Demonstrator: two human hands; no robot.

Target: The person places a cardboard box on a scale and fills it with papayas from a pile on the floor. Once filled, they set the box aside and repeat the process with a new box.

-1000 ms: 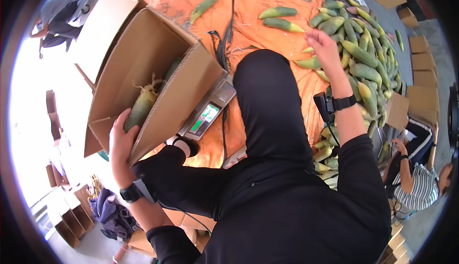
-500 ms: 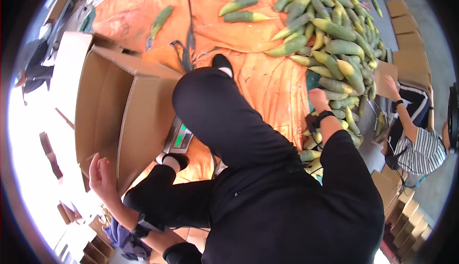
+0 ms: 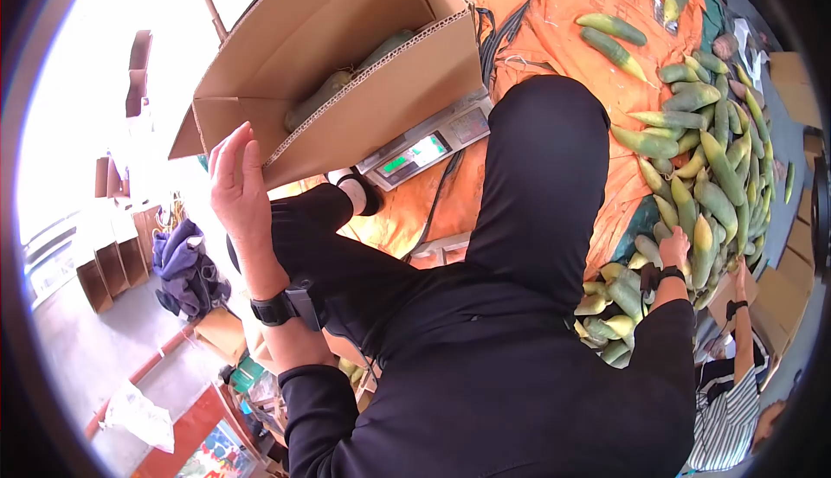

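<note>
My left hand (image 3: 240, 192) hovers at the near corner of an open cardboard box (image 3: 381, 102), its fingers raised with nothing in them. Inside the box lie two long green radishes (image 3: 318, 100), partly covered by the front wall. Below the box is a digital scale (image 3: 426, 151) with a lit green display. My right hand (image 3: 673, 248) is at the near side of a heap of green radishes (image 3: 723, 158). Its fingers are curled, and their tips are hidden; what they hold, if anything, does not show.
An orange tarp (image 3: 554, 37) with a few loose radishes spreads under the heap. Past the heap a person in a striped shirt (image 3: 727, 417) reaches toward it, beside cardboard boxes (image 3: 783, 296). Dark cords (image 3: 506, 37) run near the scale. Purple cloth (image 3: 186, 262) lies at left.
My view has swung left, so the box, scale and heap sit elsewhere in it. The box's inside and the scale's display now show more fully. My right hand remains at the heap.
</note>
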